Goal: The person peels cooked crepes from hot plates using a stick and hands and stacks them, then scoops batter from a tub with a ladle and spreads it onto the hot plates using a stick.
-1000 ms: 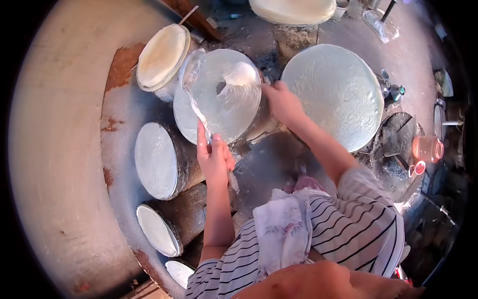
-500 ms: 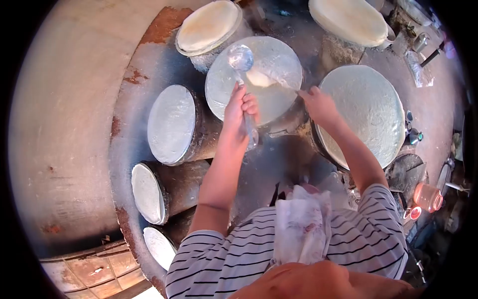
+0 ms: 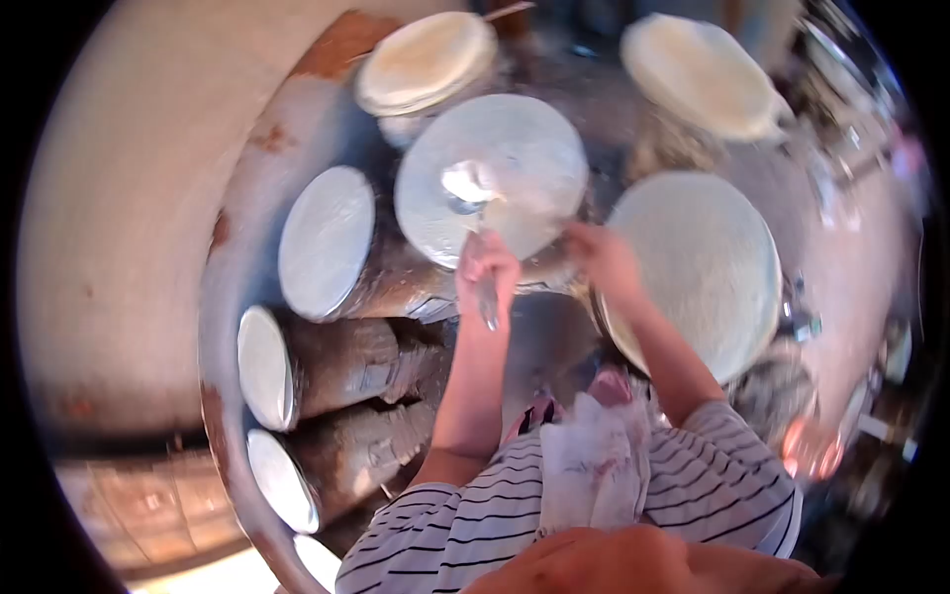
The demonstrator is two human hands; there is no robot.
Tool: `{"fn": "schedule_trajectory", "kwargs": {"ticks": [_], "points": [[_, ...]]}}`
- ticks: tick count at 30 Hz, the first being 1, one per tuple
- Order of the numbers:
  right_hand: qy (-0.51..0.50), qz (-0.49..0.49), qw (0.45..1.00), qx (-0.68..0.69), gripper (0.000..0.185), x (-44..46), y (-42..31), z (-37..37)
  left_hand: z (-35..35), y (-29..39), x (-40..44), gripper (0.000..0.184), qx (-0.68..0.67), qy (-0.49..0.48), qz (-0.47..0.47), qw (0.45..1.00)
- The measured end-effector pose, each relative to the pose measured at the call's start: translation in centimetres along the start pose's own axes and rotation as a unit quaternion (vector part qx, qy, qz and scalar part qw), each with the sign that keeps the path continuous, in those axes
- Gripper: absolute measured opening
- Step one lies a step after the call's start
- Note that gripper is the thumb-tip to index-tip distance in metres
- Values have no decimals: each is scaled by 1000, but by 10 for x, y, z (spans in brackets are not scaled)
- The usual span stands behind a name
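Observation:
My left hand is closed round the handle of a metal ladle, its shiny bowl over the nearest middle drum's round, pale, wet-looking top. The handle's end sticks out below my fist. My right hand, smeared by motion, is at that top's right rim with its fingertips drawn together. Whatever they pinch is too blurred to make out. Beside the right forearm lies a larger round top covered with a pale thin sheet.
More drums with white round tops curve down the left side, among them one top and a lower one. A stack of pale flat sheets stands behind, another at the back right. An orange-pink jar sits at the lower right.
The ladle has come down from upright, its bowl now lower over the middle top. My right hand has shifted slightly down and left. The whole view has shifted a little too.

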State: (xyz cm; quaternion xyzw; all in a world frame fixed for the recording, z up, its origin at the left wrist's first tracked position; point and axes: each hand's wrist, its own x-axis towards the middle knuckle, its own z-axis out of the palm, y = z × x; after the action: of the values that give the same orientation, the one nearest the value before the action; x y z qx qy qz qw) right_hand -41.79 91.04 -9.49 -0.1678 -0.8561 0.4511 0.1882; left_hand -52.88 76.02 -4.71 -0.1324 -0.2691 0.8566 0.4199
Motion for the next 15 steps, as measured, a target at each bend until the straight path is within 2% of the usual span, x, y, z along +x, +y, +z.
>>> {"fn": "schedule_trajectory", "kwargs": {"ticks": [1, 2, 4, 5, 7, 8, 9, 11, 12, 13, 14, 15], "points": [[-18, 156, 981, 117, 36, 15, 23, -8, 8, -11, -13, 23, -6, -16, 4, 1000], [0, 52, 999, -2, 33, 26, 48, -16, 8, -24, -29, 22, -19, -27, 18, 999], [-102, 17, 993, 54, 29, 18, 32, -18, 20, -37, -37, 26, 48, -76, 69, 994], [-162, -13, 987, 9, 30, 10, 30, -9, 19, -27, -35, 26, 19, -127, 30, 991], [-253, -59, 965, 37, 30, 1, 22, 5, 27, -17, -49, 26, 5, -176, 25, 984], [-246, -97, 964, 16, 30, 2, 36, -5, 29, -22, -68, 33, 1, -162, 28, 986], [-222, -28, 975, 2, 30, 21, 35, -8, 39, -24, -86, 41, -7, -147, 31, 989], [-129, -132, 978, -92, 28, 59, 68, -10, 25, -9, -154, 40, 108, -235, 22, 966], [-196, -141, 967, -80, 28, 58, 57, 7, 24, -7, -192, 42, 167, -273, 10, 947], [-264, -149, 951, -67, 27, 48, 36, 36, 28, -7, -239, 42, 200, -296, 52, 933], [-343, -193, 918, -45, 28, 22, 2, 71, 31, -16, -295, 42, 217, -302, 129, 919], [-439, -237, 866, 43, 31, -5, -22, 124, 38, -26, -354, 43, 216, -306, 223, 900]]}}
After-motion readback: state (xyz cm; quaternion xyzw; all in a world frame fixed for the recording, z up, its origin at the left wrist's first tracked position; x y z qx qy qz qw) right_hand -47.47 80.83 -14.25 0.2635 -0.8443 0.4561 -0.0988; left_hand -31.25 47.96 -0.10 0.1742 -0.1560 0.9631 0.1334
